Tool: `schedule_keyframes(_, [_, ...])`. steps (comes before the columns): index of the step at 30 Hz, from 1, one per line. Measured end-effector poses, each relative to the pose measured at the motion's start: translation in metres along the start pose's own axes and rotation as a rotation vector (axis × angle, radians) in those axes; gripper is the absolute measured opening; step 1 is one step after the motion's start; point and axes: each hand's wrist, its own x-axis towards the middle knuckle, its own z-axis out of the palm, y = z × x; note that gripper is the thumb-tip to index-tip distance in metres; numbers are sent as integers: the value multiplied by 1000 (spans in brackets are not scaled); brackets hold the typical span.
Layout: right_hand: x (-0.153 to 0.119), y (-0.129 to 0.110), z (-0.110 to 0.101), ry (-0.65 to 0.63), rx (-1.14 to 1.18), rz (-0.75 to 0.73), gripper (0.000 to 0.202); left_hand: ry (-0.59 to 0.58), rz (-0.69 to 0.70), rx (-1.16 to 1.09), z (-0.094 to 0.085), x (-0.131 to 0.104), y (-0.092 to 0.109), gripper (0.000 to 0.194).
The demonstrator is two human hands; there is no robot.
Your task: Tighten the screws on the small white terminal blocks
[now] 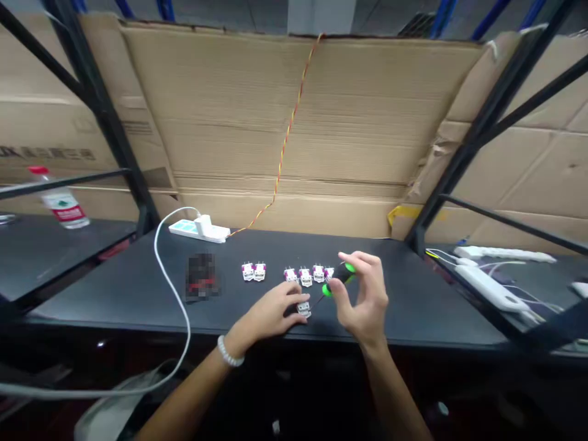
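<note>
My right hand (367, 300) is closed around the black-and-green handle of a screwdriver (339, 279). Its thin shaft slants down to the left, the tip at or very close to a small white electrical part (304, 309). With its fingers curled over that part, my left hand (273, 310) pins it against the dark table near the front edge. Just beyond my hands stands a row of similar white parts with purple sides and small prongs (305, 277), one partly hidden behind the screwdriver. Two more such parts (254, 271) sit side by side farther left.
A white power strip (215, 233) with a plug lies at the back left of the table (408, 294). Its white cable (177, 294) loops over the front edge. A blurred dark object (201, 275) is at left. Black metal posts (441, 184) and cardboard (358, 135) enclose the space.
</note>
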Motion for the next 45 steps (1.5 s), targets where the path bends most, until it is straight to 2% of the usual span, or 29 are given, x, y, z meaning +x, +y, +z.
schedule_keyframes(3, [0,0,1,22,-57,28,39,-9,-4,8,0,0,0,41])
schedule_keyframes(9, [1,2,-4,-76,97,49,49,3,2,11,2,0,-1,41])
schedule_keyframes(15, [3,-2,0,13,-85,34,45,2,-1,10,1,-1,-1,42])
schedule_keyframes(21, [3,0,-2,-93,50,39,52,-6,-8,5,0,0,1,42])
schedule_keyframes(27, [4,-2,0,-17,-61,-5,45,-6,-18,-1,0,-1,0,41])
schedule_keyframes(33, [4,-2,-2,-105,62,8,49,-7,-15,-6,-1,0,0,40])
schedule_keyframes(40, [4,-4,1,-7,-54,-14,40,-6,-17,-1,-1,0,1,41])
schedule_keyframes(45, [4,-3,-1,-96,58,13,47,-1,-6,1,0,-1,-1,44])
